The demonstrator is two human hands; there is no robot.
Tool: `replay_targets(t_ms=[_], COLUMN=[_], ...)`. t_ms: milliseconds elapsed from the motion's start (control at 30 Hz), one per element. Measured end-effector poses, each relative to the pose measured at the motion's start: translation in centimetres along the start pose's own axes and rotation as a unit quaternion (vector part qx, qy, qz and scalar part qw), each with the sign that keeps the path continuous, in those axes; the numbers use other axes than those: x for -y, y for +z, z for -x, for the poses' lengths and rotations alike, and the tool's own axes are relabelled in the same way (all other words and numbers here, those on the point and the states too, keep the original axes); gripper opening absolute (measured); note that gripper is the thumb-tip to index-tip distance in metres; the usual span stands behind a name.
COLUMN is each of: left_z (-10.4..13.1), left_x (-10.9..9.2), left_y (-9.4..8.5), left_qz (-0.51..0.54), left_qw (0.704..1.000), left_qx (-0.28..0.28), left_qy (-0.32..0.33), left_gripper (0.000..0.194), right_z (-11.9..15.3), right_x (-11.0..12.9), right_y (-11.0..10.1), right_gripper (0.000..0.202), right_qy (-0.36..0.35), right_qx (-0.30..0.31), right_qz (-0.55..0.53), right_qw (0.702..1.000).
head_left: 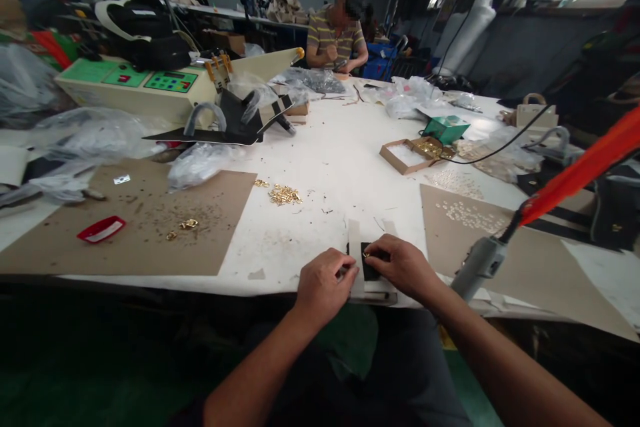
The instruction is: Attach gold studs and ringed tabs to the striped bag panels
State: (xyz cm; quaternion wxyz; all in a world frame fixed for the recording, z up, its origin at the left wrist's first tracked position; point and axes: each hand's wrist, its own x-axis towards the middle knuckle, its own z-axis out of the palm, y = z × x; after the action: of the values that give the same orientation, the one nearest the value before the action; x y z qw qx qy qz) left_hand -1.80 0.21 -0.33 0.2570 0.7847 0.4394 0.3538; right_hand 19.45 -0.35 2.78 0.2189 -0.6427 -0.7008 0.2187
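Observation:
At the near edge of the table, my right hand [403, 263] pinches a small gold metal piece [367, 255] over a black panel [371, 271]. A pale strip [355, 240] runs along the left side of that panel. My left hand [326, 280] is closed against this strip, thumb and fingers drawn together; what they hold, if anything, is hidden. Farther up the table lies a pile of small gold metal fittings [285, 195]. A few more gold fittings [189, 224] rest on a brown board at the left.
A grey tool with a red-orange hose [583, 163] hangs close to my right forearm. On the right board [520, 267] lie small clear rings [470, 217]. A cardboard box [407, 155], a red tray [101, 230] and a control machine [135, 90] stand around. Another person [335, 30] works opposite.

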Motion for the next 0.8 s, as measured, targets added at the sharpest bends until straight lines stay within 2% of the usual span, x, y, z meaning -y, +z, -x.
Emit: replay_targets(t_ms=[167, 333, 433, 667, 800], left_z=[0.0, 0.0, 0.0, 0.0, 0.0], left_x=[0.1, 0.1, 0.1, 0.2, 0.1], left_y=[0.0, 0.0, 0.1, 0.1, 0.2], left_qz=[-0.001, 0.004, 0.009, 0.007, 0.005], left_qw=[1.0, 1.0, 1.0, 1.0, 1.0], left_qx=[0.003, 0.002, 0.001, 0.005, -0.001], left_qy=[-0.001, -0.003, -0.005, -0.007, -0.006], left_gripper=[0.01, 0.01, 0.01, 0.01, 0.01], right_z=[-0.8, -1.0, -0.8, 0.5, 0.8], right_x=[0.3, 0.3, 0.4, 1.4, 0.6], right_y=[-0.9, -1.7, -1.6, 0.0, 0.5], right_gripper=[0.011, 0.018, 0.02, 0.016, 0.014], right_qy=[0.058, 0.023, 0.009, -0.001, 0.005], right_qx=[0.065, 0.097, 0.087, 0.022, -0.004], right_qz=[-0.011, -0.036, -0.007, 0.183, 0.113], right_qw=[0.996, 0.994, 0.996, 0.983, 0.994])
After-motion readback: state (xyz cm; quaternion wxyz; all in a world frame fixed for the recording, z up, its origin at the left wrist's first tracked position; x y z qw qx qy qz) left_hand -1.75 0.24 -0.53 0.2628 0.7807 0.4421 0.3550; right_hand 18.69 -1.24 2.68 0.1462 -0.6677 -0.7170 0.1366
